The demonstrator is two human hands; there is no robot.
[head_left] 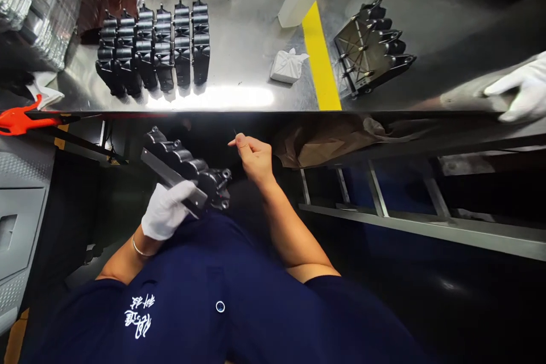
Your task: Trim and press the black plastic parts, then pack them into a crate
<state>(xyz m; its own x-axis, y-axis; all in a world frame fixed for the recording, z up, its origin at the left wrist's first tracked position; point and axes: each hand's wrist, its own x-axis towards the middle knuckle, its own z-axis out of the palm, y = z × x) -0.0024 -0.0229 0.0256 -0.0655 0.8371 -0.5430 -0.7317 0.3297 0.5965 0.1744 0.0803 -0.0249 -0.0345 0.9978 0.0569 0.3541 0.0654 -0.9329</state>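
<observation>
My left hand (pixel 167 213), in a white glove, grips a black moulded part (pixel 187 168) by its lower end, in front of my body and below the table edge. The part has a row of rounded lobes, small ring-shaped lugs and a flat grey plate side. To its right my bare right hand (pixel 255 162) is raised, apart from the part. Its thumb and forefinger are pinched together, and a thin dark tip shows above them, too small to name.
On the metal table (pixel 243 40) stand several similar black parts (pixel 156 51) in a row. A white pump bottle (pixel 301 3), a wrapped white bundle (pixel 289 66) and another black part (pixel 371 48) are farther right. A co-worker's gloved hand (pixel 522 88) rests at the right edge.
</observation>
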